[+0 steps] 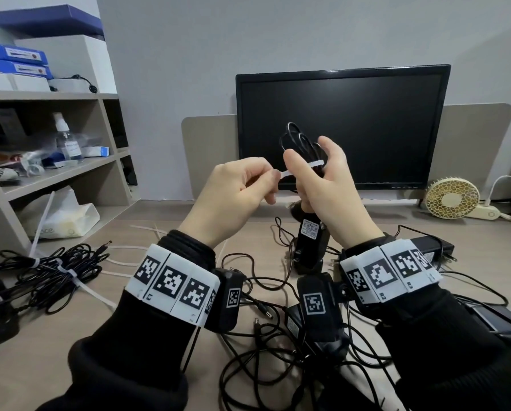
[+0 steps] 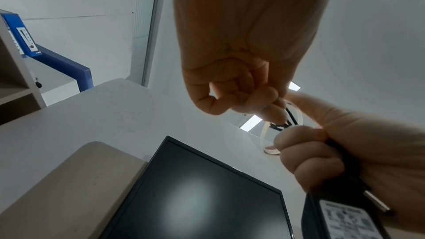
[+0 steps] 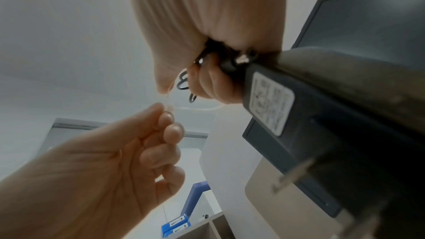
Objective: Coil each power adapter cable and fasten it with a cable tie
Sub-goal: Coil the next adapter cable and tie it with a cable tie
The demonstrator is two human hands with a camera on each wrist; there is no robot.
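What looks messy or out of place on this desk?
Nothing looks damaged or spilled. The oddest sight is the heap of loose black cables and adapters tangled on the desk below the hands, beside one tied bundle at left. Spare cable ties lie scattered near it.

Left hand (image 2: 241,79) pinching cable tie (image 2: 266,134), right hand (image 2: 345,152) gripping adapter (image 2: 340,219)

A: Adapter (image 1: 311,241) label? Too small to read. Coil's (image 1: 300,137) lower loops hidden behind right hand (image 1: 328,185).

B: Tie (image 1: 290,172) end hidden in left hand's (image 1: 242,185) pinch. Right-wrist view: adapter cut off by edge.
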